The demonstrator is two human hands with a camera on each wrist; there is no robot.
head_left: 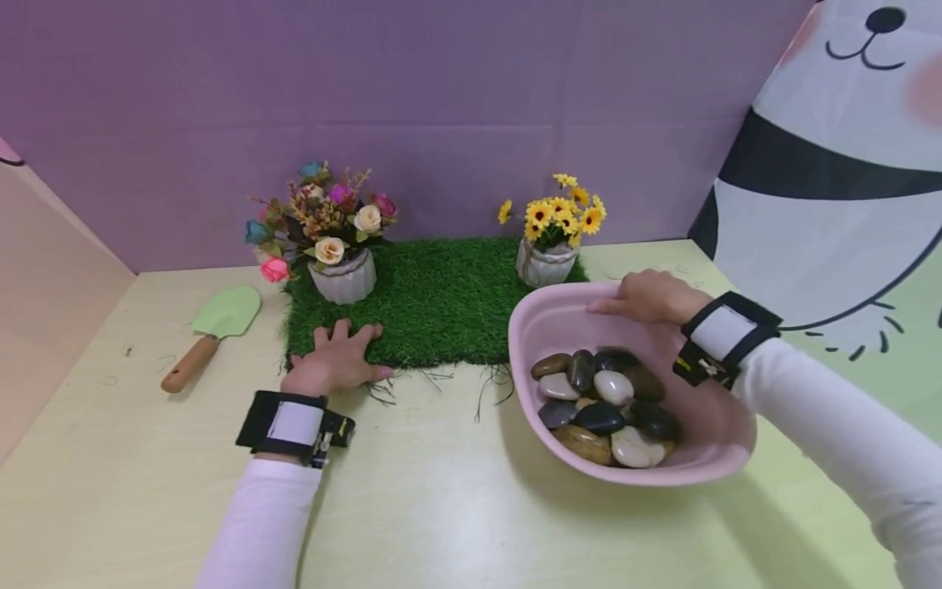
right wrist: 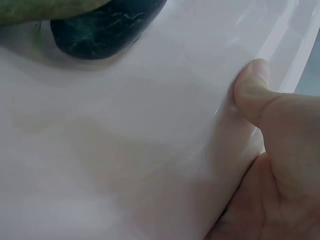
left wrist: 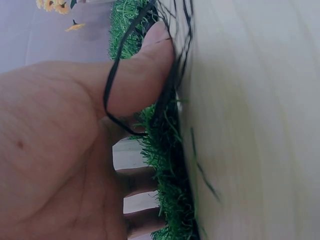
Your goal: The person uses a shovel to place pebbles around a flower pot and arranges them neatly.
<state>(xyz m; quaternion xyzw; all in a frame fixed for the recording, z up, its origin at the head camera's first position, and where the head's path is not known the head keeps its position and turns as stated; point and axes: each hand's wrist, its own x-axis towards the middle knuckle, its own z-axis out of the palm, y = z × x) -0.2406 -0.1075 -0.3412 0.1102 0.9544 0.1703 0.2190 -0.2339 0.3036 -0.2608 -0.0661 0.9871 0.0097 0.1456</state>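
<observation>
My right hand [head_left: 658, 296] grips the far rim of a pink plastic basin [head_left: 710, 438], thumb inside the wall and the other fingers hidden behind it. The basin tilts toward me, and several smooth polished stones [head_left: 601, 417] in black, brown and white lie together in it. In the right wrist view, a dark stone [right wrist: 100, 32] shows near the thumb. My left hand [head_left: 334, 360] rests with spread fingers on the front left edge of a green artificial turf mat [head_left: 441, 303]. Loose black strands [left wrist: 111, 82] from the mat's edge loop over the left thumb.
On the mat's left stands a white pot [head_left: 344, 280] of mixed artificial flowers; on its right, a smaller pot [head_left: 546, 263] of yellow flowers. A green trowel [head_left: 228, 312] with a wooden handle lies at the left. Behind the table [head_left: 441, 507] hangs a purple backdrop [head_left: 441, 123].
</observation>
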